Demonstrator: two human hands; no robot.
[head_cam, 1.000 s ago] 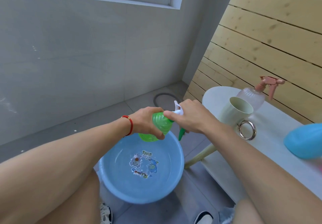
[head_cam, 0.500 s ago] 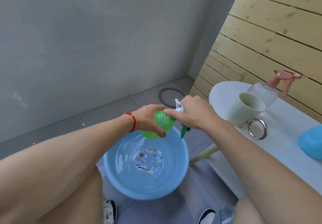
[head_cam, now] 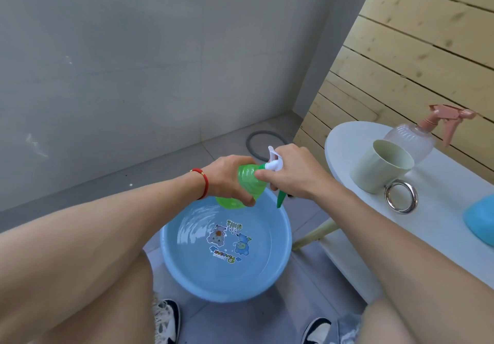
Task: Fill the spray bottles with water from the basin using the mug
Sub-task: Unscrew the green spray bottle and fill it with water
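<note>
Green spray bottle point(head_cam: 247, 183) unmoved since earlier frames: left hand point(head_cam: 227, 177) grasps body, right hand point(head_cam: 296, 175) grasps white spray head point(head_cam: 274, 163) over basin point(head_cam: 171, 258); uncapping unfinished.

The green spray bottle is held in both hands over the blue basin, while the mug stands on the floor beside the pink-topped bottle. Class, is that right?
Not quite. The mug stands on the white table, not the floor, beside the pink-topped bottle. The head view shows it. The rest holds: the left hand and right hand hold the green spray bottle over the blue basin.
</note>
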